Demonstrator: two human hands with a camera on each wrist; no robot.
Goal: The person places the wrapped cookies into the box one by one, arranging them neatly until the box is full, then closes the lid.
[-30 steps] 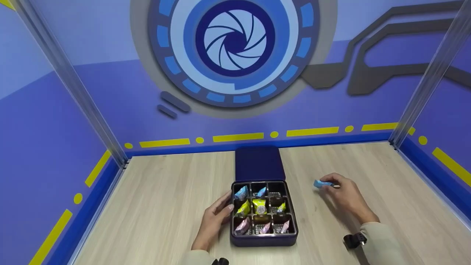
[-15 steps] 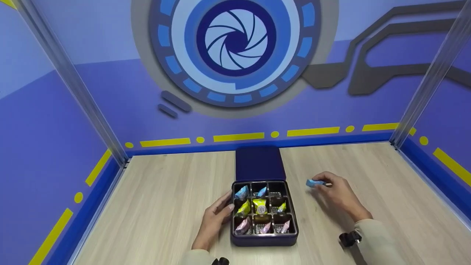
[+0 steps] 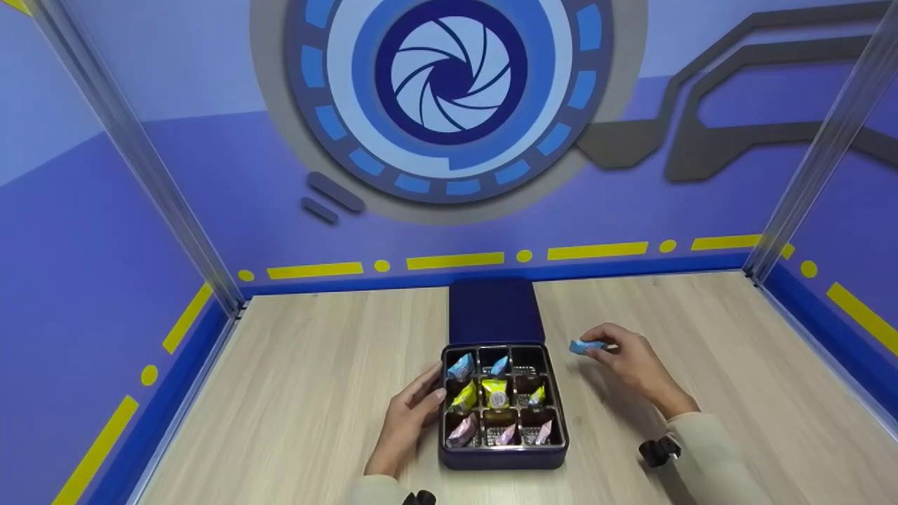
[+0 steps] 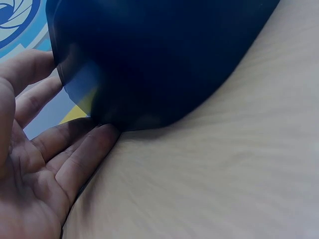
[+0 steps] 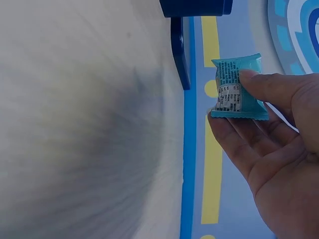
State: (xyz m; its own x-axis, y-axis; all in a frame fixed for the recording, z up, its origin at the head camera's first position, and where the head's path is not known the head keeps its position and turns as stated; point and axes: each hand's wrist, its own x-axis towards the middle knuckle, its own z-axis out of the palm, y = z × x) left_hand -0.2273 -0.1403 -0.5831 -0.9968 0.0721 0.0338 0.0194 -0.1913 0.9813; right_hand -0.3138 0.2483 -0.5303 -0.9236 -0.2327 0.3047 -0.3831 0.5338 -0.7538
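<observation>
My right hand [image 3: 642,366] pinches a small blue wrapped candy [image 5: 233,92] between thumb and fingers, above the table to the right of a dark blue box [image 3: 504,460]. Printed text shows on its wrapper in the right wrist view. My left hand [image 3: 408,415] rests against the box's left side, and the left wrist view shows its fairly straight fingers [image 4: 82,159] touching the wall. Inside, the box has a grid of compartments. Blue candies [image 3: 461,366] lie in the back row, yellow candies [image 3: 495,393] in the middle, pink candies [image 3: 462,431] in front. The back right compartment holds none.
The box's lid [image 3: 495,312] lies folded back behind it, close to the back wall [image 3: 449,235]. Pale wood table [image 3: 316,393] extends on both sides. Blue side panels with metal corner posts [image 3: 158,189] enclose the table.
My right hand has moved left toward the box, carrying the blue candy. The left hand and the box have stayed in place.
</observation>
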